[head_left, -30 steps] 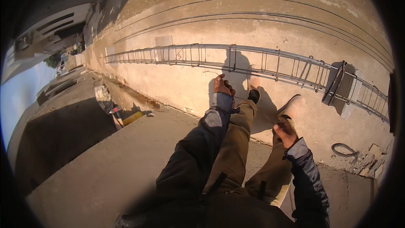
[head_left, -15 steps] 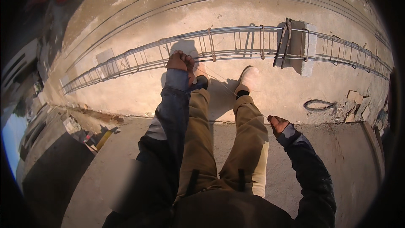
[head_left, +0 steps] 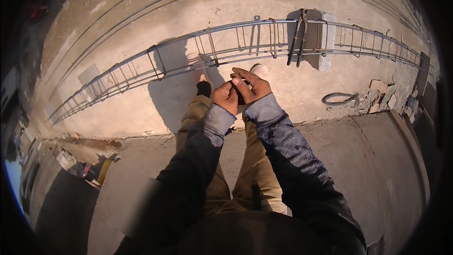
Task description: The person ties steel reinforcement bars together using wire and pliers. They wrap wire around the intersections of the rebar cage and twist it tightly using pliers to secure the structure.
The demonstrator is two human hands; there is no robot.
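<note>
My left hand (head_left: 225, 98) and my right hand (head_left: 253, 87) meet in front of my legs, both closed with thumbs and fingertips pinched. The thin wire seen stretched between them a moment ago is now mostly hidden in the fingers. Just beyond the hands lies a long rebar cage (head_left: 212, 45), made of steel rods with square stirrups along them. Pincers (head_left: 298, 35) with long handles hang on the cage to the right of my hands, beside a concrete block (head_left: 326, 35) under the rods.
Loose steel rods (head_left: 188, 1) run along the ground beyond the cage. At right lie a dark coil of wire (head_left: 351, 97) and broken pieces (head_left: 379, 86). A step edge (head_left: 311, 123) crosses near my legs. Debris (head_left: 66, 159) is heaped at left.
My left hand has drawn back from the cage and my right hand has swung up and inward, so they now meet. The view has shifted, and the pincers still hang on the cage.
</note>
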